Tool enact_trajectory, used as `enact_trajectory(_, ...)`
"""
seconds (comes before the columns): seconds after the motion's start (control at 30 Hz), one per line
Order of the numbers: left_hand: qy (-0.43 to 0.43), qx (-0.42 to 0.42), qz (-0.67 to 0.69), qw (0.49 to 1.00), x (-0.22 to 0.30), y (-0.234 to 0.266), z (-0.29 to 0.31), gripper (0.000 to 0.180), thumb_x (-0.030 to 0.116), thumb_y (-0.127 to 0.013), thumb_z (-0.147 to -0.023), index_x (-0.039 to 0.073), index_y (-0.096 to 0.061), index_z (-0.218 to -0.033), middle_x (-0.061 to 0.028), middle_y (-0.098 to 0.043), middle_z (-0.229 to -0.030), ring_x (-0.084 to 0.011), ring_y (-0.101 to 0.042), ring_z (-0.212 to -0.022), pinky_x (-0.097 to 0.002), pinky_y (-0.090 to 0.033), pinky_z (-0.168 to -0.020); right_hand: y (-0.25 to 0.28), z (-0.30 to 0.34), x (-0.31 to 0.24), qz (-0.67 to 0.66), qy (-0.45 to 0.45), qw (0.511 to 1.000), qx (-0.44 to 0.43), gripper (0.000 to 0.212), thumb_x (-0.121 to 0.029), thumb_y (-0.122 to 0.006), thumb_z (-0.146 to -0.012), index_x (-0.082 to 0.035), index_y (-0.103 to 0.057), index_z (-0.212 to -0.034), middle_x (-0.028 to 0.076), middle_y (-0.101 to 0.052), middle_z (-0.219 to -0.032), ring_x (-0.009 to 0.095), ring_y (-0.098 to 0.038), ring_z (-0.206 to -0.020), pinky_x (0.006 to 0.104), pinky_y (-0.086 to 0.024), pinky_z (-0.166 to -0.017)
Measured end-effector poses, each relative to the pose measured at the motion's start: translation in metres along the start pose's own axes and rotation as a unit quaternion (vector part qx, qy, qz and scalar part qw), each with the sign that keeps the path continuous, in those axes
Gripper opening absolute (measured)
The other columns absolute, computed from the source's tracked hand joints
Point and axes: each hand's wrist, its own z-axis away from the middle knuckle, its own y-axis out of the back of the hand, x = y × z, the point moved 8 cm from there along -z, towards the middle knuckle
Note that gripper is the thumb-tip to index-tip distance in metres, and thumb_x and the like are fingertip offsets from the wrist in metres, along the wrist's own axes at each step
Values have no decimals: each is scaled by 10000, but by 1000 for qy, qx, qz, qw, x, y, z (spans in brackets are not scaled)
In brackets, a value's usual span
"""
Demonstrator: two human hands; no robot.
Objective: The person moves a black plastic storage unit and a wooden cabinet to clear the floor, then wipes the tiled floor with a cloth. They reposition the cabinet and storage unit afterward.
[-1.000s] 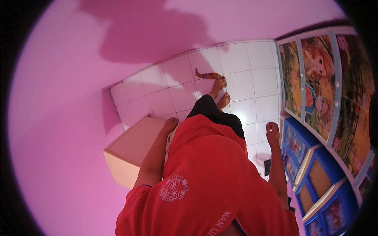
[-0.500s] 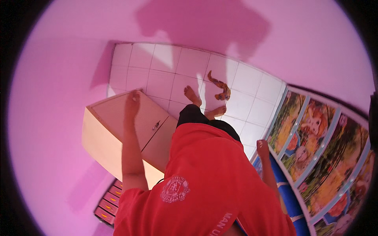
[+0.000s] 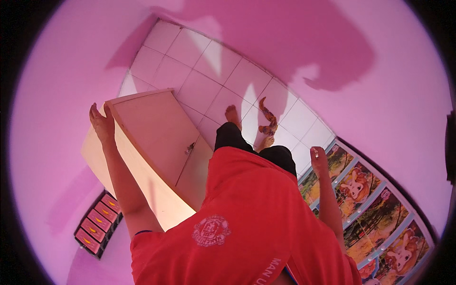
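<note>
My left hand [image 3: 102, 124] is raised with its fingers apart, at the far left corner of a beige wooden cabinet [image 3: 156, 128]. It holds nothing, and whether it touches the cabinet I cannot tell. At the right my right hand [image 3: 320, 163] has its fingers curled in, in front of a drawer unit with cartoon pictures [image 3: 375, 223]. A small pale spot shows at those fingers; what it is stays unclear. On the tiles near my feet lies a crumpled yellow-brown patterned cloth [image 3: 270, 118].
White floor tiles [image 3: 190, 88] run along the pink wall [image 3: 403, 95]. Metal hardware [image 3: 190, 148] sits on the cabinet's front. A small rack with pink drawers [image 3: 99, 218] stands at the lower left. My bare feet [image 3: 232, 116] are beside the cloth.
The view has turned, and the cabinet and drawer unit sit differently in it. My left hand has moved left, from over the cabinet to its corner, fingers now apart. The cloth still lies on the floor.
</note>
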Motion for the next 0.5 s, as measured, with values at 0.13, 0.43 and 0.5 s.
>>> enact_trajectory(0.13,54,-26,65,996,-28,-34,11,539,309,-579,-928,-81,-461,-1280,-250,-465,-1332,-393,-450,-1242,-438,-406,-1033,-11,-33,-43,3,11,999,-41,199,-206,-589,-934,-18,-609,-999,158,-626,-961,278,-629,-875,371,-501,-782)
enact_trajectory(0.43,43,-13,1,999,-20,-47,30,616,371,-590,-915,-86,-452,-1304,-243,-437,-1365,-385,-393,-1299,-448,-365,-1072,-27,-83,-59,57,47,992,-98,231,-249,-576,-930,-29,-620,-985,160,-636,-964,296,-632,-884,380,-502,-782)
enact_trajectory(0.5,37,8,-39,999,-9,-47,30,631,386,-588,-914,-83,-446,-1311,-242,-434,-1370,-383,-391,-1301,-454,-352,-1079,-37,-91,-58,55,37,992,-111,247,-260,-562,-933,-25,-623,-982,171,-636,-971,316,-628,-895,386,-501,-792)
